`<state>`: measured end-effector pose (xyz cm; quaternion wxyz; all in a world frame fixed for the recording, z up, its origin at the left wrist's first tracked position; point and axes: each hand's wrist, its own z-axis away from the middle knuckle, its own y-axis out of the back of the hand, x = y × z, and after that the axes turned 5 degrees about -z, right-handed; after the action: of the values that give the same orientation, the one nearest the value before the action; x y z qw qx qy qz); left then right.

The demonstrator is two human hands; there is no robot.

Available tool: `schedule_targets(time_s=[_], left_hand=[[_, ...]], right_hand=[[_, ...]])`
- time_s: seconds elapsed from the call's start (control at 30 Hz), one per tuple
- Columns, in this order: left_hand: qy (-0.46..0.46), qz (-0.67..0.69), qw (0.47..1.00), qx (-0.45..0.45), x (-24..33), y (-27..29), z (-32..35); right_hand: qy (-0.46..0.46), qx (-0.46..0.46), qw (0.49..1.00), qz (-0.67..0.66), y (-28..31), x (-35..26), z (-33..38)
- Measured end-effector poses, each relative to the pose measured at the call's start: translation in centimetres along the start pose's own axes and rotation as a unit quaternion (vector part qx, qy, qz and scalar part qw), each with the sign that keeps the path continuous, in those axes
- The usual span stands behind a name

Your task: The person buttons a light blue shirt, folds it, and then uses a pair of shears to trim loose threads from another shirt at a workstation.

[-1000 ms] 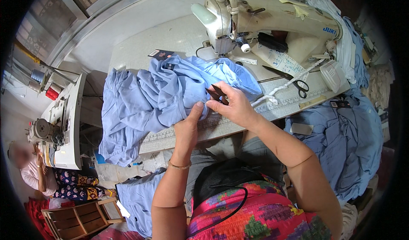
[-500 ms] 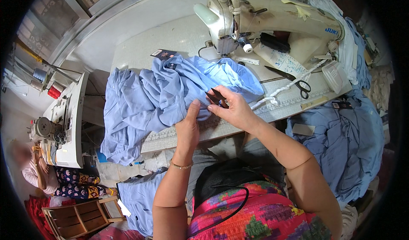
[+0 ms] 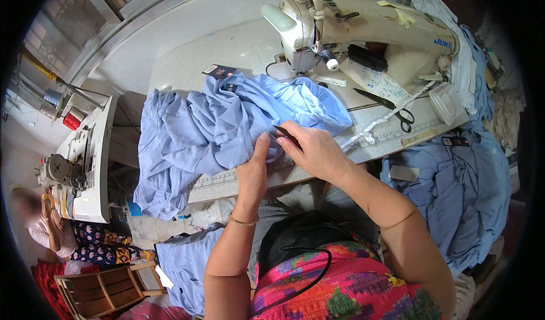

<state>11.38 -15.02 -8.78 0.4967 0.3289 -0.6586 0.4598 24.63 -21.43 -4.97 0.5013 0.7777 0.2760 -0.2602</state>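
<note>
A crumpled light blue garment (image 3: pixel 210 127) lies over the near left part of the sewing table. Its front edge is pinched by my left hand (image 3: pixel 252 164), thumb on top and the other fingers hidden under the cloth. In my right hand (image 3: pixel 318 150) is a pair of dark thread snips (image 3: pixel 286 137), whose points reach the cloth right beside my left thumb. The blades look nearly closed. A dark tag (image 3: pixel 220 71) rests at the garment's far edge.
Behind the garment stands a sewing machine (image 3: pixel 374 25). Black scissors (image 3: pixel 392 104) and a twisted white cord (image 3: pixel 392 116) lie to the right on the table. More blue garments (image 3: pixel 454 189) are heaped at the right. Another person (image 3: pixel 54 229) sits far left near a second machine (image 3: pixel 62 169).
The snips have turned and their blades have come together at the cloth near my left thumb. My right hand has shifted slightly; the left still grips the garment.
</note>
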Motion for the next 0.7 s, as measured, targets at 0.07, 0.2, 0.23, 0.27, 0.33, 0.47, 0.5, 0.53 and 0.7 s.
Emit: schedule_targets(time_s=[0.07,0.2,0.23,0.27,0.33,0.47,0.5,0.53,0.7], left_hand=[[0.012,0.021,1.000,-0.002,-0.2,0.2,-0.1],[0.015,0.004,1.000,0.004,0.0,0.1,0.0],[0.004,-0.006,1.000,0.010,0.0,0.0,0.0],[-0.008,-0.016,1.000,0.016,0.0,-0.1,0.1],[-0.006,-0.022,1.000,0.015,0.1,-0.2,0.1],[-0.022,-0.033,0.999,0.026,0.3,-0.5,0.2],[-0.020,-0.034,0.999,0.024,0.3,-0.4,0.2],[-0.019,-0.035,0.999,0.021,0.2,-0.3,0.1],[-0.020,-0.076,0.997,0.020,0.3,-0.3,0.1]], right_hand=[[0.002,0.003,1.000,-0.001,0.0,0.0,0.0],[0.011,0.003,1.000,-0.004,0.1,-0.1,-0.1],[0.009,0.000,1.000,-0.003,0.1,-0.1,-0.1],[0.008,-0.003,1.000,-0.003,0.2,-0.1,-0.1],[0.005,-0.003,1.000,-0.001,0.1,-0.1,-0.1],[0.001,0.001,1.000,0.026,0.1,-0.2,-0.1],[0.005,0.009,0.999,0.031,-0.1,-0.2,-0.1],[0.009,0.018,0.999,0.035,-0.4,-0.2,0.1],[0.021,0.043,0.996,0.077,-1.0,-0.2,0.4]])
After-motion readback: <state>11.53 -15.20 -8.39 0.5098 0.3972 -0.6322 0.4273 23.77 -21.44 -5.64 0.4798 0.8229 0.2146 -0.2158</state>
